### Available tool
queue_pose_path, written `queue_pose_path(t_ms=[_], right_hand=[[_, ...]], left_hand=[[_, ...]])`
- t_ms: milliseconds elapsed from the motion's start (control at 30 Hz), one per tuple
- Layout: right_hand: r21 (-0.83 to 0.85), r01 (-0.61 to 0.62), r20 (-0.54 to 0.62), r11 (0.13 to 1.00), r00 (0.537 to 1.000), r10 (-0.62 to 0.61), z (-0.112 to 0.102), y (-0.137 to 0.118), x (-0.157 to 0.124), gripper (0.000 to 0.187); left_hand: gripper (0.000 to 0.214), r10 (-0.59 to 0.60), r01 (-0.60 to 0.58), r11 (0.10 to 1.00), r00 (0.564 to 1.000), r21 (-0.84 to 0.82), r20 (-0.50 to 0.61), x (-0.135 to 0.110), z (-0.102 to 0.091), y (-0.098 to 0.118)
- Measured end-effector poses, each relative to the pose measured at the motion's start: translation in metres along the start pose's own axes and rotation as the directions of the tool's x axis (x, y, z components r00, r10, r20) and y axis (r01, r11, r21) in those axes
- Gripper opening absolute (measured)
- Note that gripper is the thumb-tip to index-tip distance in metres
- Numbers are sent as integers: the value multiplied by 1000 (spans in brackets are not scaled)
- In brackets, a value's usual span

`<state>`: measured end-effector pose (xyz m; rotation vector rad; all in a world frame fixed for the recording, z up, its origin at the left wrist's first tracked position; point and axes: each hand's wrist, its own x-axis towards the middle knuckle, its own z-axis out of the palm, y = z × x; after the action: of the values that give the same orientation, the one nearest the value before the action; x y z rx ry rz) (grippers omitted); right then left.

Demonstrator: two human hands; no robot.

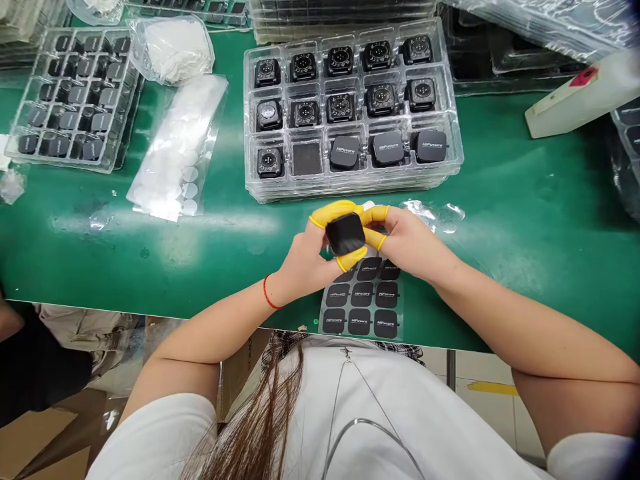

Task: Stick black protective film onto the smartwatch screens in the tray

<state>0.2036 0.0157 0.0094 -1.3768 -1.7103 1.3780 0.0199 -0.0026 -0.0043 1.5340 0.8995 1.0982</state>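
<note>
Both my left hand (305,259) and my right hand (407,243) grip a black square watch body (345,234) above the bench, with yellow finger cots on the fingertips. Directly below my hands lies a sheet of black square pads (363,300) printed "HiFuture", partly hidden by my left hand. Beyond my hands stands a clear plastic tray (280,190) holding rows of black watch bodies. Some show their round sensor side, and several show a printed black face. One tray cell holds a flat dark square.
A second clear tray (15,143) of black squares stands at the far left. Next to it lie a bag of white discs (175,150) and a bag of white material (173,48). A white plastic box (583,93) sits at the right on the green bench mat (150,267).
</note>
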Motion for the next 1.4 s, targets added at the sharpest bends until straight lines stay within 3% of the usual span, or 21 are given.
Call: queue_pose_path(t_ms=[67, 133, 233, 300, 367, 433, 533, 633, 733, 967, 1300, 1400], right_hand=[[-174, 182, -158, 968, 965, -210, 6, 4, -2, 9], [-424, 354, -222, 834, 852, -475, 14, 11, -3, 8], [-601, 520, -135, 607, 682, -719, 22, 17, -3, 10], [-565, 596, -92, 570, 642, -761, 21, 13, -6, 9], [-451, 633, -105, 629, 663, -741, 13, 2, -11, 9], [-294, 584, -182, 757, 743, -644, 3, -12, -16, 8], [-39, 349, -270, 936, 899, -346, -9, -23, -17, 3], [156, 127, -176, 980, 979, -99, -11, -21, -11, 3], [233, 46, -134, 971, 991, -15, -7, -16, -7, 5], [220, 31, -145, 975, 989, 2, -3, -16, -9, 5], [95, 52, -189, 994, 981, -33, -2, -15, -10, 5], [-18, 105, -210, 994, 972, -107, 0, -14, -11, 6]], left_hand=[[58, -125, 114, 982, 990, -153, -66, 5, -1, 4], [57, -313, 270, 915, 944, -300, -103, 13, -5, 7], [50, -546, 477, 769, 836, -426, -50, 22, -11, 9], [46, -582, 522, 720, 813, -457, 12, 25, -15, 7], [45, -548, 502, 749, 836, -432, 23, 26, -16, 4], [48, -485, 456, 819, 874, -348, 5, 25, -14, 1], [57, -393, 399, 893, 917, -209, 74, 20, -10, -3], [56, -349, 373, 920, 919, -119, 183, 14, -5, -3], [55, -313, 332, 941, 929, -72, 200, 10, -3, -3], [56, -252, 255, 967, 953, 6, 170, 7, -4, -7], [55, -199, 195, 980, 965, 41, 173, 6, -4, -11], [55, -204, 201, 979, 964, 33, 173, 6, -4, -11]])
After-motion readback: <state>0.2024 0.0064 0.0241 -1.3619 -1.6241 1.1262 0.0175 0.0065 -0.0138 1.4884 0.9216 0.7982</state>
